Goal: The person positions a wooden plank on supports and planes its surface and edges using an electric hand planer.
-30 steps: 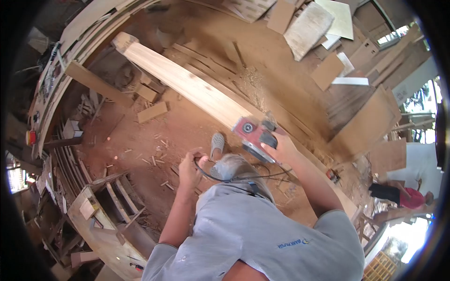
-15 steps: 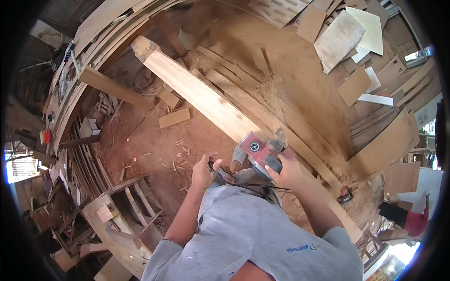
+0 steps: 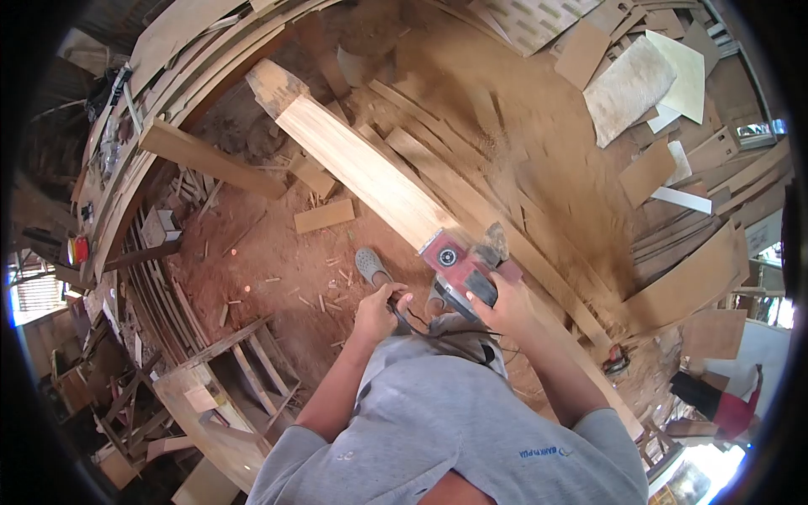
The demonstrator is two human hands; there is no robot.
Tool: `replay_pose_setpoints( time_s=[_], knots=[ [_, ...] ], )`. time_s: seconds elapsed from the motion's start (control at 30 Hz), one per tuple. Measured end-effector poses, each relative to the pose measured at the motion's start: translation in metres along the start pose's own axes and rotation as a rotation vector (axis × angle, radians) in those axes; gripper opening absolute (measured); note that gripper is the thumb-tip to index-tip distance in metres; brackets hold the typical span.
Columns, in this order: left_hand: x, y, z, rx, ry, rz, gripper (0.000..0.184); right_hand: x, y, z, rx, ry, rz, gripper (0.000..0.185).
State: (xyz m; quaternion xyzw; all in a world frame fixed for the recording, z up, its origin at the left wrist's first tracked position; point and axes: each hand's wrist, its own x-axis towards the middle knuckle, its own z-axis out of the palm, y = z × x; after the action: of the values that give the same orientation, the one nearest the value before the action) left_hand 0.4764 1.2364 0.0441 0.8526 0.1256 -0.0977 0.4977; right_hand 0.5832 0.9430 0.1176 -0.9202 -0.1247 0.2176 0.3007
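A long pale wooden beam (image 3: 362,168) runs diagonally from the upper left toward the lower right. On it rests a red and black electric planer (image 3: 459,268), with shavings at its side outlet. My right hand (image 3: 507,305) is closed round the planer's dark handle. To the left, my left hand (image 3: 380,311) has its fingers curled round the black power cord (image 3: 412,324), which loops across in front of my waist.
Planks (image 3: 480,185) and sawdust lie beyond the beam. A wooden frame (image 3: 252,370) stands at lower left. Board offcuts (image 3: 325,216) and chips litter the floor. Sheets (image 3: 631,88) are piled at upper right. Another person (image 3: 732,412) is at far right.
The view has shifted, so the beam and floor appear farther right. A shoe now shows farther forward beside the beam. My right hand stays on the planer; my left hand stays near the cord.
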Motion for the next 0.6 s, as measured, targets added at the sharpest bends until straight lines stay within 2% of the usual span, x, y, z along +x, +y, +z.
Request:
replay_pose_setpoints(
  time_s=[0.13, 0.27, 0.47, 0.6],
  knots=[
    [0.023, -0.017, -0.031, -0.037, -0.036, -0.037, 0.034, 0.038, -0.032, 0.006, 0.025, -0.041, 0.022, 0.061],
    [0.049, -0.024, -0.063, -0.039, -0.088, -0.057, 0.035, 0.079, -0.055, 0.029, 0.015, 0.028, -0.035, 0.063],
    [0.09, -0.03, -0.102, 0.071, -0.177, 0.064, 0.036, 0.142, -0.108, 0.046, -0.005, 0.005, 0.013, 0.073],
    [0.107, -0.041, -0.126, 0.126, -0.193, 0.029, 0.035, 0.176, -0.135, 0.06, -0.031, 0.059, -0.02, 0.075]
  ],
)
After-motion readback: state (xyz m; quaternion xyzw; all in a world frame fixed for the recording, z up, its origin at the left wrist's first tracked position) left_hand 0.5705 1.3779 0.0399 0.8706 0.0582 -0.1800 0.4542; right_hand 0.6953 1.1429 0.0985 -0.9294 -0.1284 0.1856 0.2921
